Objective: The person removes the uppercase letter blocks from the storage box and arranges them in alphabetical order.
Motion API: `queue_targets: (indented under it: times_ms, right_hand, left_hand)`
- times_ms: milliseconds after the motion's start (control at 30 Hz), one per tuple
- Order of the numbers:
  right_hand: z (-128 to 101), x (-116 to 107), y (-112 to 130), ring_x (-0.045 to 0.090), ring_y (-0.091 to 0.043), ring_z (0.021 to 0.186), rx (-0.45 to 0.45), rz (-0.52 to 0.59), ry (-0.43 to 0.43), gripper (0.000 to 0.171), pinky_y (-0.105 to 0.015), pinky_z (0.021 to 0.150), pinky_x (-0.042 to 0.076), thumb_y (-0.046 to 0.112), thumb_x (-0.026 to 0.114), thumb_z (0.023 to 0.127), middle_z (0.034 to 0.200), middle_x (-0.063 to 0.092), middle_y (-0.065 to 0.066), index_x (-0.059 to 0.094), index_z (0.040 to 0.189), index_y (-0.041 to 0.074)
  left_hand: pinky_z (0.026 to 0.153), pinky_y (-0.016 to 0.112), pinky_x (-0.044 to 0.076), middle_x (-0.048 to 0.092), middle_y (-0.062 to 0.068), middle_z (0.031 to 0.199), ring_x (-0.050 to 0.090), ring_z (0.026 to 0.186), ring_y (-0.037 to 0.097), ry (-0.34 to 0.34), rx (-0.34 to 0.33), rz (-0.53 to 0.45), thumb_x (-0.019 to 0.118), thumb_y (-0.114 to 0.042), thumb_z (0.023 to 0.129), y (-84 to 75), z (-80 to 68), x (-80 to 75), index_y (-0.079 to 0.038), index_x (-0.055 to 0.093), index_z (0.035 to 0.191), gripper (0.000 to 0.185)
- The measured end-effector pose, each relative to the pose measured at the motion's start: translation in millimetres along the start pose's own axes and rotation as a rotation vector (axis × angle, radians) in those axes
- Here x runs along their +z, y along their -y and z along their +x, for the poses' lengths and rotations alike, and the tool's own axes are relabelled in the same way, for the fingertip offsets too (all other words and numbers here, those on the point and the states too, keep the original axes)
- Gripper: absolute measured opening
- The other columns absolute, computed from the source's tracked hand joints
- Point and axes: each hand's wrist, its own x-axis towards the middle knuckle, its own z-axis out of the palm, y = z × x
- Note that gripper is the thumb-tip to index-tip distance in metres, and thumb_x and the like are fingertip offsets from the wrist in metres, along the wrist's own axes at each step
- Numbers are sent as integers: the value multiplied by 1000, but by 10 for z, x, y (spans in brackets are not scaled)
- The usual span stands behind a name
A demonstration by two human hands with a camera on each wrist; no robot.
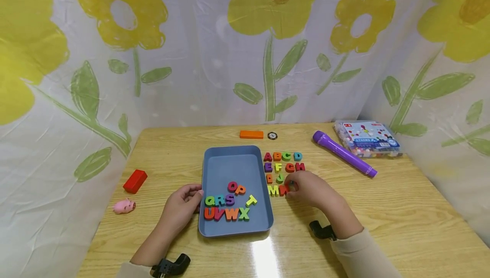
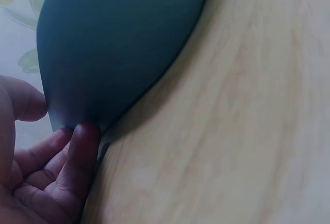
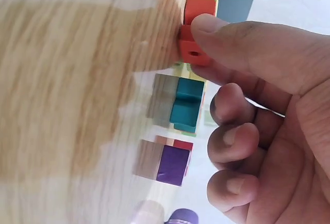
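The thumb of the right hand (image 3: pixel 273 105) covers part of the pinched red letter (image 3: pixel 192 46); below that grip, the teal piece (image 3: pixel 186 100) and purple piece (image 3: pixel 173 165) show only sides, letters untellable. Above the left hand (image 2: pixel 46 175), the tray (image 2: pixel 118 43) runs off the top edge.

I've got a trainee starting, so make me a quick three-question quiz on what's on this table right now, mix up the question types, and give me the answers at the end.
1. True or false: the purple microphone lies to the right of the blue tray.
2. Count: how many letters lie inside the blue tray?
3. Fill in the blank: the right hand pinches a red letter next to the yellow letter ____.

Key:
1. True.
2. Ten: O, P, Q, R, S, T, U, V, W and X.
3. M.
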Motion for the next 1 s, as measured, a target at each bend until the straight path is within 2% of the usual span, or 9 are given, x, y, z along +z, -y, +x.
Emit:
queue_targets:
  times_ms: [133, 267, 467, 600, 767, 833, 933, 1000]
  right_hand:
    - [-21, -39, 33, 53, -17, 74, 18, 23, -7, 24, -35, 69, 45, 14, 87, 93, 81, 63, 0, 79, 116, 9]
    - [-37, -164, 143, 52, -17, 70, -9, 22, -39, 28, -34, 65, 45, 15, 83, 96, 76, 59, 0, 78, 122, 6]
    - [70, -356, 504, 50, -16, 71, -114, -11, -81, 27, -34, 65, 43, 19, 81, 98, 78, 58, -1, 78, 123, 8]
    - [244, -392, 791, 56, -15, 72, -164, -31, -80, 26, -34, 69, 50, 22, 81, 100, 84, 65, -1, 77, 123, 9]
    - [541, -264, 1122, 60, -18, 76, -209, -107, -7, 31, -36, 72, 53, 28, 81, 101, 90, 70, -5, 77, 126, 10]
    - [662, -164, 1220, 63, -18, 86, -220, -145, 40, 31, -37, 79, 57, 28, 81, 101, 103, 75, -7, 77, 126, 10]
    - [802, -16, 1335, 66, -19, 96, -206, -180, 116, 30, -39, 87, 60, 30, 82, 100, 116, 77, -5, 79, 123, 12]
    - [864, 69, 1381, 66, -18, 96, -181, -199, 154, 29, -38, 87, 60, 33, 83, 99, 114, 77, -2, 79, 119, 14]
  left_hand:
    - [76, 22, 62, 72, 17, 118, 70, 94, 17, 1, -1, -3, 66, -22, 110, 0, -5, -4, -2, 70, 137, 34]
    - [76, 22, 62, 72, 17, 119, 71, 95, 18, 2, 0, -2, 65, -22, 110, -7, -9, -5, -2, 70, 137, 34]
    - [76, 22, 62, 72, 17, 119, 71, 94, 17, 2, 3, -5, 65, -22, 110, -6, -4, -4, -2, 70, 137, 34]
    - [77, 23, 62, 72, 17, 119, 71, 95, 18, 4, 2, -10, 66, -23, 110, 2, 0, -6, -3, 70, 137, 34]
    - [78, 24, 63, 73, 16, 120, 72, 97, 19, 6, -4, -1, 66, -25, 109, -1, -4, -13, -3, 70, 138, 36]
    - [77, 24, 63, 73, 16, 120, 72, 96, 19, 6, -3, -4, 66, -25, 109, -2, -3, -11, -3, 70, 137, 36]
    - [76, 24, 63, 73, 16, 118, 72, 94, 18, 4, 0, -18, 66, -24, 109, -1, -5, -9, -3, 71, 136, 34]
    - [76, 24, 63, 73, 17, 117, 73, 93, 17, 6, 8, -25, 66, -22, 109, 6, -8, -9, -2, 71, 136, 34]
